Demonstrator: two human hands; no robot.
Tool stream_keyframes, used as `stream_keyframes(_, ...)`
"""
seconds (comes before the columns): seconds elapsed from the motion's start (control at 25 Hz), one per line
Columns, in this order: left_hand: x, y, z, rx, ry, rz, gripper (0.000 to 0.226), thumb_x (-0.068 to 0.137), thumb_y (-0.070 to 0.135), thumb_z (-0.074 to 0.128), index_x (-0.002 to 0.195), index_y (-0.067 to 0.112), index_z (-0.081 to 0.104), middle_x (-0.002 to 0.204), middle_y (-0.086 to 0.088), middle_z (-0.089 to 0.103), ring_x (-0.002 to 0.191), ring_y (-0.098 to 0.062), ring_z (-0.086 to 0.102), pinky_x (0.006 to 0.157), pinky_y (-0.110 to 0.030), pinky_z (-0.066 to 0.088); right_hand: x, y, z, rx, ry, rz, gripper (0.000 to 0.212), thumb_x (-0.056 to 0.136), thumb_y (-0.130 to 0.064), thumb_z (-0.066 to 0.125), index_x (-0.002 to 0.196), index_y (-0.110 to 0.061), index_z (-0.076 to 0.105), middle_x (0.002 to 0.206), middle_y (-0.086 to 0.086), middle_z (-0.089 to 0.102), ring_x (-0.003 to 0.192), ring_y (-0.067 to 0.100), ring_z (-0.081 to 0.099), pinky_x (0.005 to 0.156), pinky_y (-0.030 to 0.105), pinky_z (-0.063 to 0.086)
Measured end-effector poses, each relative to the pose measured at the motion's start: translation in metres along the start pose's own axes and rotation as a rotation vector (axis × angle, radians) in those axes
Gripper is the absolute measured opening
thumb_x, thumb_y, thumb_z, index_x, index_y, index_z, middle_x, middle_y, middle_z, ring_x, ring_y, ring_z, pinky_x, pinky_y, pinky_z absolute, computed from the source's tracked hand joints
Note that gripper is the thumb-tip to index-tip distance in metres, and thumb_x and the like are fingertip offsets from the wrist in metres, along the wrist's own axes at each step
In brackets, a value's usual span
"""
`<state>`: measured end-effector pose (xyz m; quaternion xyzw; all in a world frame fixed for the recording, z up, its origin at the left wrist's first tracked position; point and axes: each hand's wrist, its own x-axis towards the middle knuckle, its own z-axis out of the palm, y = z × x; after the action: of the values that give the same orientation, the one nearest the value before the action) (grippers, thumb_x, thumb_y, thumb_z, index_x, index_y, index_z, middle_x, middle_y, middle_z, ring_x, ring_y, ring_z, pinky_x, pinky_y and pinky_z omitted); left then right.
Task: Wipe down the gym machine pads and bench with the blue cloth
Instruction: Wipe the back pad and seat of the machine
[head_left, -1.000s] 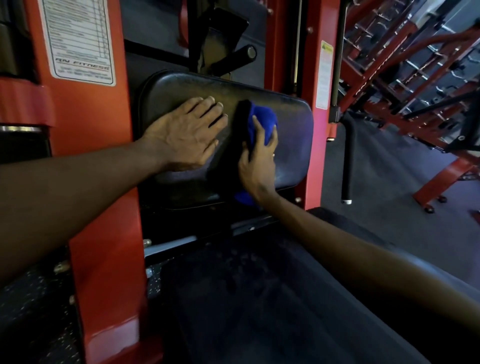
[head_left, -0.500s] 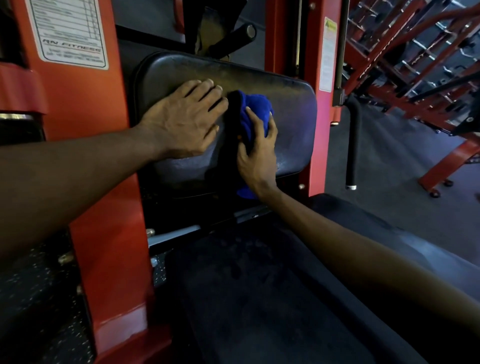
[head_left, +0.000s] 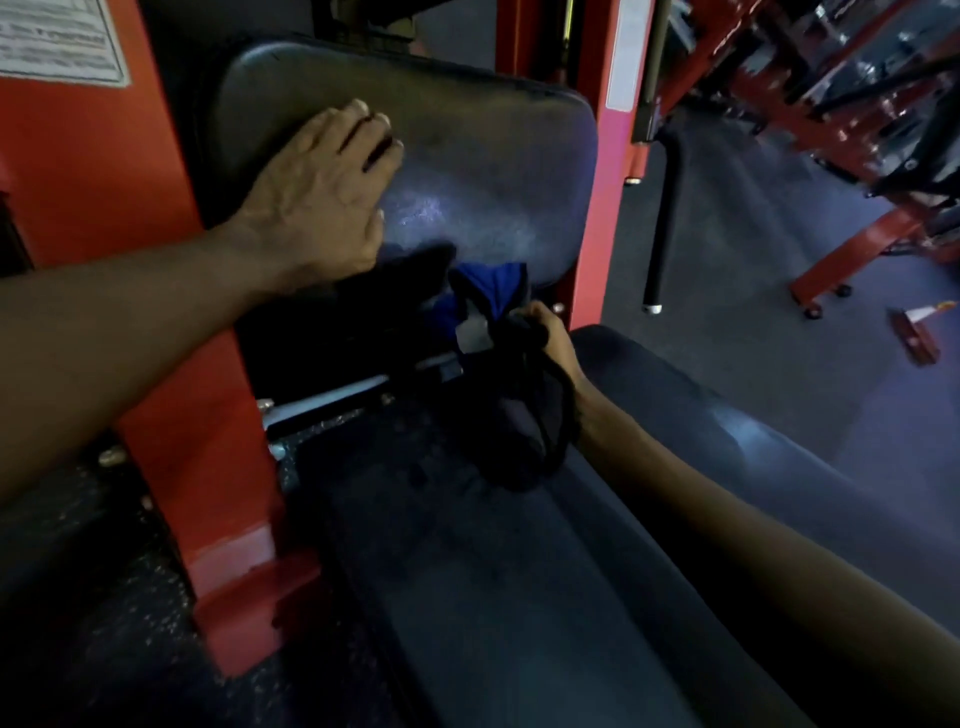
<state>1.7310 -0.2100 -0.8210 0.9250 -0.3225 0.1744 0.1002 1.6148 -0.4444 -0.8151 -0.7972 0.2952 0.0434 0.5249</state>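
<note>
A black upright pad (head_left: 483, 156) is mounted between the red posts of the machine. My left hand (head_left: 317, 192) lies flat on its left half with the fingers spread. Below the pad's lower edge my right hand (head_left: 550, 338) grips the blue cloth (head_left: 493, 291), which bunches in shadow just under the pad. Most of that hand is dark and partly hidden by the cloth. The black bench seat (head_left: 519, 571) stretches from under the pad toward me, beneath my right forearm.
A red post (head_left: 171, 312) with a white label stands at the left, another red post (head_left: 602, 208) at the right of the pad. A black handle bar (head_left: 662, 223) hangs beside it. Red racks (head_left: 857, 104) and a small red object (head_left: 917, 338) stand on the dark floor.
My right hand has slid down with the cloth from the middle of the pad to below its lower edge. My left hand has stayed on the pad. The view has come closer.
</note>
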Motion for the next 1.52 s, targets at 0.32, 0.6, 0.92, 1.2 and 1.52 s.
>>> stream_keyframes(0.32, -0.072, 0.103, -0.008, -0.243, -0.379, -0.026, 0.061, 0.089, 0.027, 0.043, 0.143, -0.001, 0.044, 0.152, -0.027, 0.036, 0.141, -0.04, 0.033, 0.12, -0.045, 0.025, -0.034, -0.015, -0.026, -0.944, -0.114, -0.237, 0.081, 0.087, -0.017, 0.065, 0.157, -0.028, 0.024, 0.148, 0.014, 0.031, 0.121, 0.034, 0.045, 0.105, 0.042, 0.038)
stream_keyframes(0.6, -0.124, 0.173, -0.04, -0.503, -0.839, -0.451, 0.062, 0.101, 0.043, 0.036, 0.155, 0.016, 0.021, 0.163, -0.015, 0.011, 0.15, -0.033, 0.012, 0.12, -0.045, 0.015, -0.076, -0.002, 0.004, -1.219, -0.281, 0.094, 0.088, 0.086, -0.067, 0.056, 0.154, -0.021, 0.022, 0.167, 0.007, 0.006, 0.15, 0.05, 0.003, 0.113, 0.067, 0.027)
stream_keyframes(0.92, -0.147, 0.21, -0.064, -0.493, -0.858, -0.631, 0.07, 0.102, 0.051, 0.026, 0.158, 0.017, 0.002, 0.165, -0.015, -0.005, 0.152, -0.03, -0.004, 0.124, -0.044, 0.004, -0.165, 0.018, -0.05, -1.071, -0.443, -0.223, 0.059, 0.099, -0.032, 0.047, 0.156, -0.033, 0.029, 0.168, -0.004, 0.011, 0.153, 0.035, 0.008, 0.119, 0.048, 0.026)
stream_keyframes(1.2, -0.156, 0.209, -0.058, -0.546, -0.785, -0.691, 0.067, 0.101, 0.047, 0.039, 0.158, 0.021, 0.015, 0.166, -0.011, 0.004, 0.152, -0.029, 0.002, 0.122, -0.044, 0.009, -0.036, 0.028, -0.075, -1.059, -0.011, 0.04, 0.056, 0.095, -0.03, 0.051, 0.15, -0.02, 0.041, 0.165, 0.009, 0.023, 0.15, 0.044, 0.016, 0.121, 0.053, 0.022)
stream_keyframes(1.52, -0.133, 0.24, -0.063, -0.421, -0.842, -0.796, 0.079, 0.096, 0.046, 0.043, 0.158, 0.011, 0.008, 0.164, -0.021, -0.001, 0.152, -0.036, -0.002, 0.122, -0.051, 0.001, -0.091, 0.021, -0.043, -1.012, -0.493, -0.288, 0.058, 0.094, -0.025, 0.05, 0.151, -0.029, 0.04, 0.164, -0.003, 0.024, 0.152, 0.035, 0.013, 0.118, 0.046, 0.029)
